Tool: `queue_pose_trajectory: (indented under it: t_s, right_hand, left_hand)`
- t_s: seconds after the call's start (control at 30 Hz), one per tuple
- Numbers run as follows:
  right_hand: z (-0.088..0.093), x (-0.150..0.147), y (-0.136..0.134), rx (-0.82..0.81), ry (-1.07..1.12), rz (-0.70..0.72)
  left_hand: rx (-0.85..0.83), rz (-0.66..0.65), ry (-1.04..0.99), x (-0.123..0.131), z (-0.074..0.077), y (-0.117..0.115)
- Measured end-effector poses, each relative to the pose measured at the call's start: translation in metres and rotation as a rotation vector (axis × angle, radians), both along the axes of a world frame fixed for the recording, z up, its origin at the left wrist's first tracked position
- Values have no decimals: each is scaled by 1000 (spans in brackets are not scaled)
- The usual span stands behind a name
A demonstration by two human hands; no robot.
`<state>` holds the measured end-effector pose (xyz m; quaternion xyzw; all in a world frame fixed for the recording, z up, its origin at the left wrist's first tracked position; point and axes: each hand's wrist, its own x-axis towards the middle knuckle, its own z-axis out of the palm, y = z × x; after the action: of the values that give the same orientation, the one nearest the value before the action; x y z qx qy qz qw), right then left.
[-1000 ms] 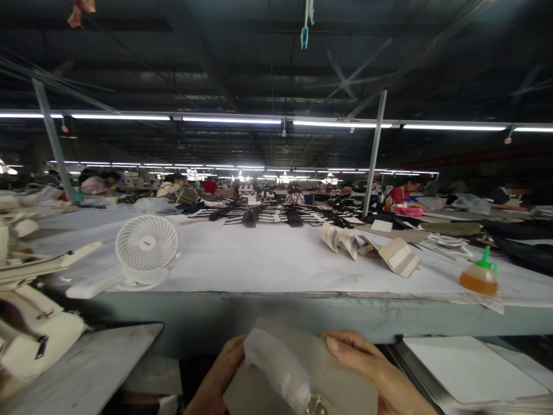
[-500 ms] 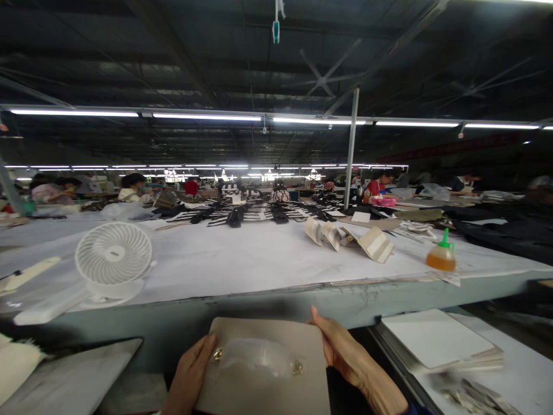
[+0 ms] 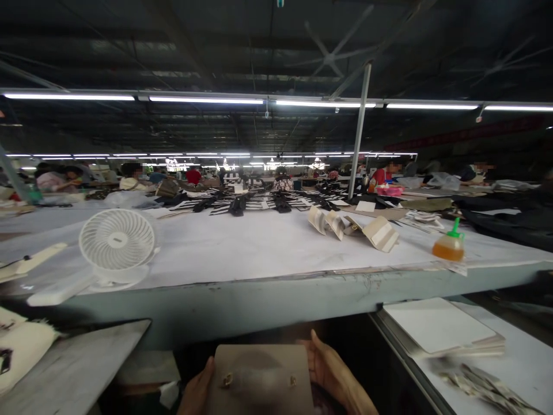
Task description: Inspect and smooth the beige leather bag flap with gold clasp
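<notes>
A taupe bag panel (image 3: pixel 261 369) with two small gold metal fittings is at the bottom middle of the head view, its lower part cut off by the frame. My left hand (image 3: pixel 197 392) grips its left edge, thumb along the side and the other fingers mostly hidden. At the right edge my right hand (image 3: pixel 330 372) holds the panel, thumb pointing up and fingers bent toward the panel's side. Blur softens the panel's middle.
A white fan (image 3: pixel 117 242) stands left on the white-topped table (image 3: pixel 242 248). Folded beige pieces (image 3: pixel 375 230) and a green-tipped bottle of amber liquid (image 3: pixel 449 245) are on the right. Nearer sit stacked pale sheets (image 3: pixel 440 325) and a grey board (image 3: pixel 99 357). People work farther back.
The panel and both hands have dropped lower in view, while the table scene has shifted up slightly. The clear, shiny patch between the fittings no longer shows plainly. Both hands stay on the panel.
</notes>
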<state>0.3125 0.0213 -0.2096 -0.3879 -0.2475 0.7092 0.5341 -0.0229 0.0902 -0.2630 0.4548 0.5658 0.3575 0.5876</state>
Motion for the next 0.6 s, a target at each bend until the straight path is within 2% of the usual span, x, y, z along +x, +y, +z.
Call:
queue_pose_trajectory:
  t_s: [0.17,0.27,0.43,0.6]
  right_hand:
    - [0,-2,-4,34,65,0]
    - [4,-6,-9,65,35,-1]
    - [24,-9,-13,107,-136,-65]
    - [69,-5,-22,158,-196,-106]
  left_hand:
    - [19,55,30,2,-9,-2]
    - [128,66,67,5,-4,-5]
    - [289,113,130,6,27,-8]
    - [315,177,153,9,62,-6]
